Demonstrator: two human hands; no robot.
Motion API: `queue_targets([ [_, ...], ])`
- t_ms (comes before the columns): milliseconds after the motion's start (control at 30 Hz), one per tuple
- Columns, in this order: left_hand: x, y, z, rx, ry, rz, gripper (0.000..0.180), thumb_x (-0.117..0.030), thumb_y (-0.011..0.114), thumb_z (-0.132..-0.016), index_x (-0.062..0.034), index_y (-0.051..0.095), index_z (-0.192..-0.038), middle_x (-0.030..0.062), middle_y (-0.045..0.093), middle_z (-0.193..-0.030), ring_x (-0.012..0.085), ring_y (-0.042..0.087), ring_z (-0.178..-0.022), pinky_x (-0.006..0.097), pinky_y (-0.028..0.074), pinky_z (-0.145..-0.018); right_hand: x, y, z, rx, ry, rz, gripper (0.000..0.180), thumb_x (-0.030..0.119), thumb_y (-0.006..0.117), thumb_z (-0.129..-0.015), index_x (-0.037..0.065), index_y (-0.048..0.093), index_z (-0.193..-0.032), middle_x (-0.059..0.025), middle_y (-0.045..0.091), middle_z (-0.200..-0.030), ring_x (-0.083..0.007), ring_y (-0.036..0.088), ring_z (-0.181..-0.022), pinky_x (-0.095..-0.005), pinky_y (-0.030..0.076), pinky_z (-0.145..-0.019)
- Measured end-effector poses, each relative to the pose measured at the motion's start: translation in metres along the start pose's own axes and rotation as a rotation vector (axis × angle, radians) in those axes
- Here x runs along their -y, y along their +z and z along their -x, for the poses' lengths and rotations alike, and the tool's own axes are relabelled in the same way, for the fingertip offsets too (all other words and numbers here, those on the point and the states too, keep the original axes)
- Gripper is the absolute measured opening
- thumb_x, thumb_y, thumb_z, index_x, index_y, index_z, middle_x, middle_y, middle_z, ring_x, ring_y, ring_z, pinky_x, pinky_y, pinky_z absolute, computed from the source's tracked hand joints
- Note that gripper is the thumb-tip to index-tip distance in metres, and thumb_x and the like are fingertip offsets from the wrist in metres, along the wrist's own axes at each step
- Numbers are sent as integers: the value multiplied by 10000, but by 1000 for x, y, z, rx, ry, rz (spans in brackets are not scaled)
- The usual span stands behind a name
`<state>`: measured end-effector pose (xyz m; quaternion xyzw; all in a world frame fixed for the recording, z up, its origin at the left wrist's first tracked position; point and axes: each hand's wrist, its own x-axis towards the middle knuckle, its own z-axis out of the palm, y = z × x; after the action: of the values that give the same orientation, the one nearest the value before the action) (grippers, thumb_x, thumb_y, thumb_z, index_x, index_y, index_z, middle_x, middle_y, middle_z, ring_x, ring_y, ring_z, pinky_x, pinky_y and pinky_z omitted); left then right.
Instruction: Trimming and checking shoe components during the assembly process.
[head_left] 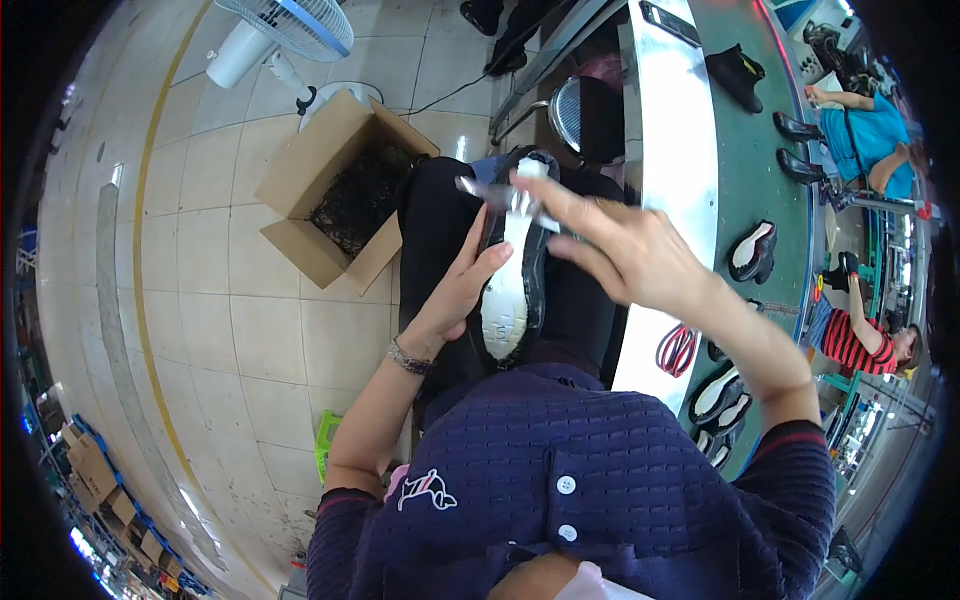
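A black shoe (506, 290) rests sole up over my lap, its pale white bottom facing me and its toe end pointing away. My left hand (460, 290) grips the shoe along its left side, with the thumb pressed on the white bottom. Closed around a silver metal hand tool (515, 200) is my right hand (635, 245), at the far part of the shoe. The tool lies across the white bottom there. Motion smears it, so its exact kind is unclear.
An open cardboard box (300, 245) with dark scraps stands left of my legs, near a fan (285, 30). On my right runs a metal ledge (675, 160) with a phone (670, 22) and red cord (677, 350), beside a green belt (745, 180) carrying shoes. People sit beyond.
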<state>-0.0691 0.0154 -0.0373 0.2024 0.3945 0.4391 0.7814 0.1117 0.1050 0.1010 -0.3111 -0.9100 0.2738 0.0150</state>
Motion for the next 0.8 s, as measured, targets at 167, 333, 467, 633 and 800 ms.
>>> queue_targets([
  [167,-1,2,-4,-20,50,25,718,-206,552,-980,-128,121,-1549,83,367,-1473,146,399,-1284,285,310,-1072,-20,6,-27,331,153,421,630,233,554,-958,292,244,-1504,-122,633,-658,-307,646,-558,-394,525,-507],
  [333,4,-2,-1,4,30,-15,744,-210,581,-961,-135,131,-1549,67,376,-1462,148,390,-1289,291,303,-1078,-26,41,-4,-3,27,114,601,226,545,-962,283,270,-1493,-124,628,-640,-302,637,-539,-398,511,-492],
  [467,4,-11,2,10,-21,-6,807,-217,625,-919,-141,127,-1549,63,360,-1464,168,370,-1306,320,302,-1083,-2,16,-14,242,103,216,603,206,556,-950,270,280,-1483,-136,654,-704,-313,650,-580,-401,521,-523],
  [633,5,-12,0,114,-55,-16,922,-178,677,-870,-163,61,-1556,72,327,-1483,188,357,-1328,335,293,-1095,-7,48,4,161,101,174,604,221,561,-945,255,291,-1484,-99,642,-672,-298,629,-529,-397,505,-492],
  [800,4,-11,10,136,-11,4,992,-130,707,-837,-194,28,-1557,88,325,-1485,201,352,-1340,339,297,-1099,21,29,9,141,3,117,619,258,552,-957,267,254,-1499,-113,626,-604,-259,641,-507,-373,509,-478],
])
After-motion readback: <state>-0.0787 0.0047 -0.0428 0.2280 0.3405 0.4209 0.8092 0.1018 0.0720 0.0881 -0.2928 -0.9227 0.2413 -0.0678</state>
